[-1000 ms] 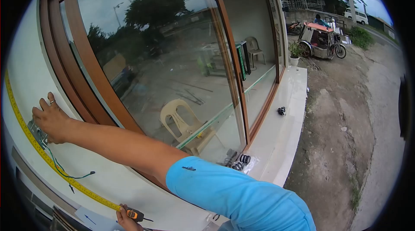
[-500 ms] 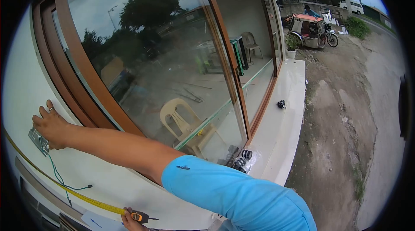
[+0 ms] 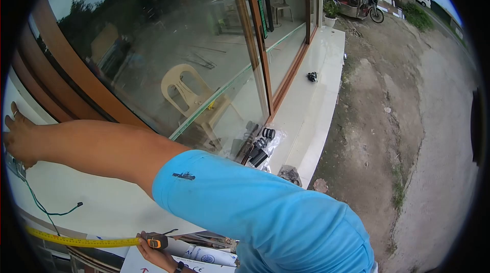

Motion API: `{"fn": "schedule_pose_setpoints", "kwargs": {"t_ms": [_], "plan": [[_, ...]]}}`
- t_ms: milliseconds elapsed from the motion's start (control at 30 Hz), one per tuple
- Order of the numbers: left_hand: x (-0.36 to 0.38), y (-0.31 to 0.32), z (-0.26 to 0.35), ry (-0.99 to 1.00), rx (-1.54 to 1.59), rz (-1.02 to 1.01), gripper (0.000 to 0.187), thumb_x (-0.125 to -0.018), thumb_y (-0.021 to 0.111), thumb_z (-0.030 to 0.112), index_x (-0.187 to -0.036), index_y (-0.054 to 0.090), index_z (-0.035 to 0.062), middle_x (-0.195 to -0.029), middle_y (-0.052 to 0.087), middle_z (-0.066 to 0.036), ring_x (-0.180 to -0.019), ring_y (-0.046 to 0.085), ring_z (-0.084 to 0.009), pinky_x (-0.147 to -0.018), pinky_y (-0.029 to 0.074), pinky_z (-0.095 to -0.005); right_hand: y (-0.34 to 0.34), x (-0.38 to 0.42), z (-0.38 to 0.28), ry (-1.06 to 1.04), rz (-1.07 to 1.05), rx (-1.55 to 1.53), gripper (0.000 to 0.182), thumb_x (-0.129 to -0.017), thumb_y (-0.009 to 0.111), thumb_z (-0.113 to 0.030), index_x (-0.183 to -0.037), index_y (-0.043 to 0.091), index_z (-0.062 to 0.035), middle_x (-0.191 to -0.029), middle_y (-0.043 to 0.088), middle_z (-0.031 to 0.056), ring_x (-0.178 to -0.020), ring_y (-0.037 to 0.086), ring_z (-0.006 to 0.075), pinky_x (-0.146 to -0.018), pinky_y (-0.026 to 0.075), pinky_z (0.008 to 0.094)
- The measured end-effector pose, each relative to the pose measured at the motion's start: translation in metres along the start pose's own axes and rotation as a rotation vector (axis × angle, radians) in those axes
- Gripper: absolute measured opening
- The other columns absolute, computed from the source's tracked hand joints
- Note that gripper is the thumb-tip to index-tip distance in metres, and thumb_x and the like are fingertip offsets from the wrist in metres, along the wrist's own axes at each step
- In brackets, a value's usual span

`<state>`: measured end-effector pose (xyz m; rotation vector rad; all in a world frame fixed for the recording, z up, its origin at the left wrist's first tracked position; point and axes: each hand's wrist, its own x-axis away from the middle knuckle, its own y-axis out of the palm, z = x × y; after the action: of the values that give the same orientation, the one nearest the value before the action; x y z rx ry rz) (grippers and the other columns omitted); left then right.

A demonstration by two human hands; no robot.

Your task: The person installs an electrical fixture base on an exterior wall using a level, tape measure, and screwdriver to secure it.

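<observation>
My right hand (image 3: 21, 140) is at the far left, at the end of my outstretched arm, its fingers apart against the white wall (image 3: 71, 178). A metal electrical box (image 3: 16, 167) shows partly just below it, with green wires (image 3: 43, 208) hanging out. Low in the view, my left hand (image 3: 154, 257) grips the orange-and-black case of a tape measure (image 3: 156, 241). Its yellow blade (image 3: 81, 242) runs leftward from the case toward the dark edge of the view.
A brown-framed glass window (image 3: 259, 43) stands beside the wall, with a beige plastic chair (image 3: 189, 86) behind the glass. Black rolls (image 3: 259, 145) lie on the white ledge (image 3: 301, 104). Printed cartons (image 3: 204, 255) are below. Farther off stands a motorcycle with a sidecar (image 3: 352, 0).
The view has shifted, so my right hand and the box appear farther left. The tape blade, slanting upward before, now lies nearly level. My left hand and cartons show more.
</observation>
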<state>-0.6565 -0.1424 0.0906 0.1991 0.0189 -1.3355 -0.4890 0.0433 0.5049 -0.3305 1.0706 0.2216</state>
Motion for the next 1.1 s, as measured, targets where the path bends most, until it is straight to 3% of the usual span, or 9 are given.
{"fn": "schedule_pose_setpoints", "kwargs": {"t_ms": [367, 500, 567, 600, 700, 733, 800, 833, 1100], "plan": [[0.093, -0.103, -0.027, -0.106, -0.14, 0.154, 0.045, -0.105, 0.051, 0.028, -0.133, 0.051, -0.0074, -0.124, 0.058, -0.021, -0.11, 0.057, -0.0277, -0.097, 0.048, -0.0407, -0.003, 0.006, -0.013, -0.048, -0.04, -0.001, 0.061, -0.075, 0.075, -0.052, -0.116, 0.073, -0.0076, -0.122, 0.062, 0.012, -0.124, 0.047, 0.0442, -0.108, 0.02, 0.0779], [0.118, -0.138, -0.029, -0.16, -0.125, 0.227, 0.049, -0.104, 0.053, 0.03, -0.136, 0.05, -0.0068, -0.121, 0.06, -0.019, -0.107, 0.059, -0.0281, -0.092, 0.049, -0.0386, -0.013, 0.013, -0.003, -0.051, -0.07, 0.004, 0.058, -0.076, 0.074, -0.051, -0.115, 0.074, -0.008, -0.122, 0.062, 0.0118, -0.123, 0.047, 0.0443, -0.108, 0.02, 0.078], [0.137, -0.113, -0.002, -0.147, -0.178, 0.393, 0.045, -0.1, 0.058, 0.03, -0.13, 0.058, -0.0037, -0.115, 0.065, -0.014, -0.093, 0.061, -0.0212, -0.074, 0.051, -0.0331, -0.025, 0.011, -0.003, -0.045, -0.142, 0.025, 0.058, -0.079, 0.072, -0.051, -0.117, 0.072, -0.0064, -0.12, 0.062, 0.0111, -0.122, 0.049, 0.0415, -0.108, 0.021, 0.0772], [0.131, -0.153, -0.04, -0.147, -0.02, 0.34, 0.047, -0.104, 0.054, 0.033, -0.131, 0.053, -0.0054, -0.122, 0.062, -0.018, -0.105, 0.063, -0.0214, -0.084, 0.057, -0.0341, -0.041, 0.015, -0.003, -0.056, -0.126, 0.052, 0.063, -0.079, 0.073, -0.05, -0.122, 0.069, -0.0053, -0.122, 0.061, 0.0096, -0.12, 0.05, 0.0369, -0.107, 0.025, 0.0742], [0.137, -0.177, -0.065, -0.011, 0.039, 0.493, 0.032, -0.102, 0.058, 0.021, -0.122, 0.06, -0.0038, -0.112, 0.066, -0.014, -0.099, 0.062, -0.0165, -0.078, 0.054, -0.0319, -0.04, 0.019, -0.009, -0.007, -0.004, 0.042, 0.069, -0.076, 0.08, -0.045, -0.134, 0.061, -0.0135, -0.136, 0.055, -0.0004, -0.12, 0.049, 0.026, -0.098, 0.03, 0.0561], [0.141, -0.171, -0.057, 0.017, 0.067, 0.566, 0.027, -0.102, 0.059, 0.017, -0.117, 0.064, -0.0055, -0.111, 0.069, -0.014, -0.099, 0.065, -0.0183, -0.086, 0.053, -0.0324, -0.047, 0.016, -0.008, -0.044, -0.135, 0.006, 0.072, -0.088, 0.071, -0.021, -0.147, 0.038, 0.004, -0.148, 0.04, 0.0178, -0.131, 0.042, 0.0322, -0.111, 0.033, 0.0562], [0.15, -0.19, -0.059, -0.002, 0.095, 0.56, 0.025, -0.102, 0.06, 0.017, -0.115, 0.065, -0.0043, -0.106, 0.07, -0.012, -0.095, 0.065, -0.0156, -0.084, 0.052, -0.0299, -0.068, 0.007, -0.015, 0.039, -0.244, -0.143, 0.075, -0.084, 0.074, -0.035, -0.144, 0.047, -0.0013, -0.149, 0.042, 0.0139, -0.133, 0.039, 0.0328, -0.113, 0.024, 0.0589], [0.155, -0.191, -0.057, 0.006, 0.095, 0.561, 0.024, -0.101, 0.06, 0.016, -0.114, 0.066, -0.0037, -0.105, 0.07, -0.01, -0.094, 0.065, -0.0144, -0.082, 0.052, -0.0286, -0.039, 0.014, -0.012, -0.018, -0.001, 0.052, 0.073, -0.077, 0.081, -0.044, -0.14, 0.056, -0.0145, -0.14, 0.052, -0.0008, -0.122, 0.048, 0.023, -0.102, 0.028, 0.0545], [0.23, -0.254, -0.023, 0.009, -0.048, 0.756, 0.018, -0.101, 0.059, 0.016, -0.107, 0.066, 0.0009, -0.091, 0.066, -0.003, -0.077, 0.058, -0.0084, -0.068, 0.047, -0.0251, -0.037, 0.009, -0.005, -0.04, 0.047, -0.071, 0.076, -0.073, 0.084, -0.038, -0.137, 0.055, -0.0108, -0.137, 0.05, -0.0016, -0.119, 0.047, 0.0214, -0.102, 0.028, 0.054]]}}
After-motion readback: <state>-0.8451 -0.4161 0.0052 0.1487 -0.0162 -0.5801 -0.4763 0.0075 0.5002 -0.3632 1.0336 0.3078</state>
